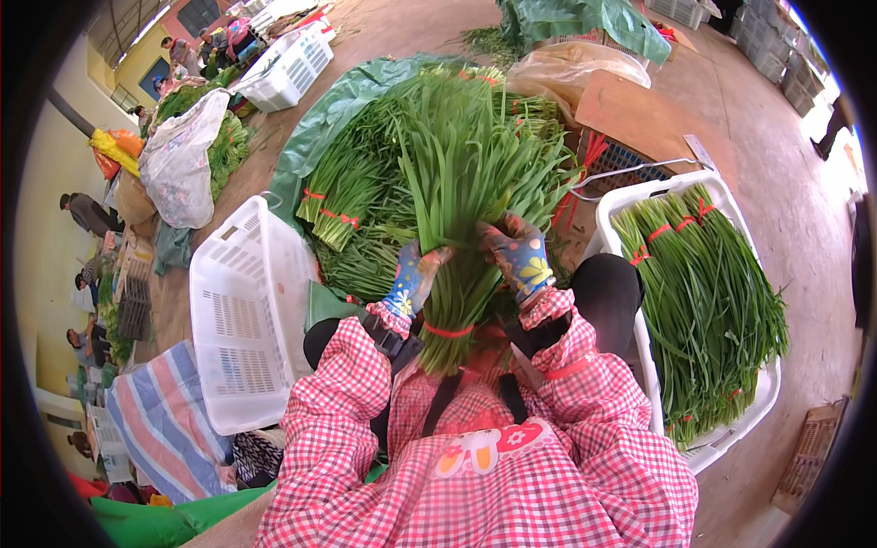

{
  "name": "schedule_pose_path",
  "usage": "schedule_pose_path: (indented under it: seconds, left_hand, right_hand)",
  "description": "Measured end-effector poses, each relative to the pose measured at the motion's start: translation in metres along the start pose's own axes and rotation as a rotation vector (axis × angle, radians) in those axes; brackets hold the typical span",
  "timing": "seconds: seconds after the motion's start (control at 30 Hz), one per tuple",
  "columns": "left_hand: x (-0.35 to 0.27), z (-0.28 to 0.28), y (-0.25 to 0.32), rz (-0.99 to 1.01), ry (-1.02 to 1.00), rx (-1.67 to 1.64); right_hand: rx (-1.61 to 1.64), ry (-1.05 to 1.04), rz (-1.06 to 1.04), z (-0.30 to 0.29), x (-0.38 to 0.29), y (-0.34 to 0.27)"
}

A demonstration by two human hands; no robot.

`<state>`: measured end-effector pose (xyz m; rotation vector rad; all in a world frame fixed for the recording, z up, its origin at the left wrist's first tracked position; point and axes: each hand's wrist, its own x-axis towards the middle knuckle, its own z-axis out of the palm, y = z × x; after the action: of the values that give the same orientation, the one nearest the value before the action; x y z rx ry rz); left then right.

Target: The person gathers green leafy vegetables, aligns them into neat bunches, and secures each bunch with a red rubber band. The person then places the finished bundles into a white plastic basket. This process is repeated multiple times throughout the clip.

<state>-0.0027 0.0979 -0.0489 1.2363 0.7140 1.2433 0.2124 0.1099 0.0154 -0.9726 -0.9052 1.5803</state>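
A bundle of long flat green leaf vegetables, like garlic chives [449, 288], stands before my chest with its leaves up and a red band [449, 331] round its stalks. My left hand [416, 274], in a patterned blue glove, closes on the left side of the bundle above the band. At the bundle's right side, my gloved right hand [517, 253] is curled with its fingertips near the leaves; whether it grips them I cannot tell. Behind lies a heap of the same greens [370, 154] on a green sheet [301, 147], with banded bundles [336, 212] on its left.
A white crate [747, 425] full of banded bundles is at my right, an open white crate [240, 315] at my left. Red ties [593, 154] hang by a brown board [637, 113] with a metal hook [637, 168] near it. Several people are farther off.
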Motion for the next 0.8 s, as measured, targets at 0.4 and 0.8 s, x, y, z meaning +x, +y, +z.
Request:
schedule_pose_path:
  seconds: [0.4, 0.8]
  left_hand:
    - [-0.006, -0.004, -0.012, 0.049, 0.167, -0.044]
    - [0.002, -0.017, -0.015, 0.124, 0.192, 0.111]
  right_hand:
    - [0.218, 0.060, -0.062, 0.015, -0.035, 0.011]
    - [0.225, 0.071, 0.009, -0.003, -0.035, 0.008]
